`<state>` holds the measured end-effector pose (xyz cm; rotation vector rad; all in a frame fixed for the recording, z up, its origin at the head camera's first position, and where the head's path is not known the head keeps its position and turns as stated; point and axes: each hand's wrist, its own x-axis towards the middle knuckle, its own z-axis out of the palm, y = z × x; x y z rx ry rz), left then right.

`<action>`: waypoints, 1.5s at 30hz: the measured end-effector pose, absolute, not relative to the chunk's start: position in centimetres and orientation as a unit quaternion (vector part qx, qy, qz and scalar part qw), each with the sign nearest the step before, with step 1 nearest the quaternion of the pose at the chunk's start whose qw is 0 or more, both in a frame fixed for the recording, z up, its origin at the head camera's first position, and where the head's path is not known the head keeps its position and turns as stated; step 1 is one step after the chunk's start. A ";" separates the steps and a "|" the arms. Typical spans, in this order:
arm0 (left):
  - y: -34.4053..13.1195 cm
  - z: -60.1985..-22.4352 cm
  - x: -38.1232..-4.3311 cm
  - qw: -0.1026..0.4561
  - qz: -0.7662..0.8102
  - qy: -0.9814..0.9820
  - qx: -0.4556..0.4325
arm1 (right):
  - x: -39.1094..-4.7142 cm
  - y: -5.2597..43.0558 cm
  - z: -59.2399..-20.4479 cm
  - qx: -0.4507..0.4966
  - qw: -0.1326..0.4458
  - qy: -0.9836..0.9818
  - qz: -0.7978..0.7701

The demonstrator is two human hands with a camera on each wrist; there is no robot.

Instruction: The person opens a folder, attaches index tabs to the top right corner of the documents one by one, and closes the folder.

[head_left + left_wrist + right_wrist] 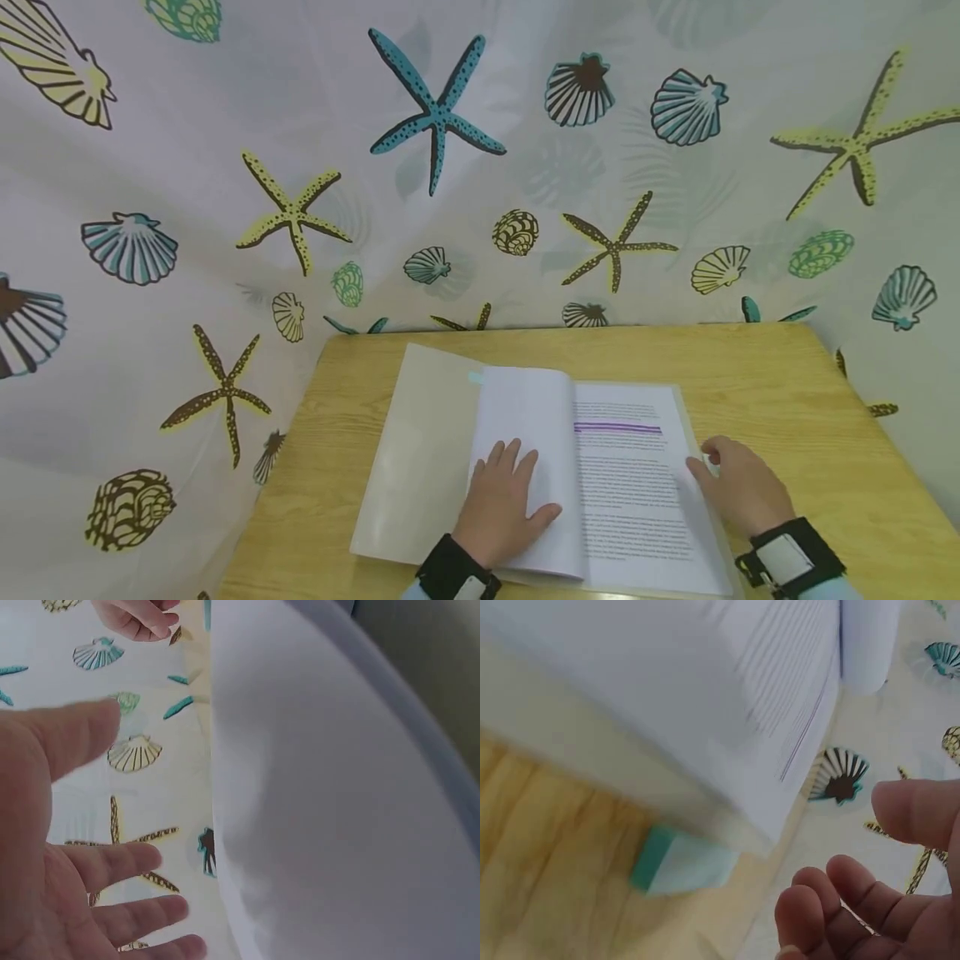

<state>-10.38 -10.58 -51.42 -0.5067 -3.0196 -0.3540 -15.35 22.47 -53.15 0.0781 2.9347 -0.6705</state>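
An open document folder (pixel 412 467) lies on the table, its loose white pages turned to the left and a printed page (pixel 630 492) facing up on the right. Two purple lines cross that text near its top. My left hand (pixel 501 508) rests on the blank left page (pixel 525 408), fingers straight and spread. In the left wrist view, the left hand (pixel 75 847) appears beside the curved white page (pixel 315 787). My right hand (pixel 742 483) is at the right edge of the printed page, fingers loosely bent. Thumb and fingers of the right hand (pixel 877 877) stand apart, with nothing between them.
The wooden table (pixel 787 375) extends around the folder. A shell and starfish patterned cloth (pixel 465 267) hangs behind and at the sides. A pale blue tab (pixel 476 377) shows at the folder's top left. A teal and white piece (pixel 682 859) sits under the pages' edge.
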 end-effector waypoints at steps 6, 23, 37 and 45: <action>-9.1 -51.6 -10.6 0.001 -0.092 -0.966 -0.241 | -15.8 26.1 -53.6 0.057 0.110 0.973 -0.194; -7.6 -53.4 -10.0 -0.047 -0.042 -0.952 -0.299 | -15.9 26.7 -54.9 0.058 0.140 0.970 -0.191; -7.4 -53.7 -10.0 -0.028 -0.048 -0.954 -0.295 | -16.0 26.5 -55.0 0.053 0.142 0.971 -0.183; -7.3 -53.8 -10.0 -0.016 -0.053 -0.954 -0.294 | -15.9 26.5 -55.4 0.066 0.121 0.972 -0.190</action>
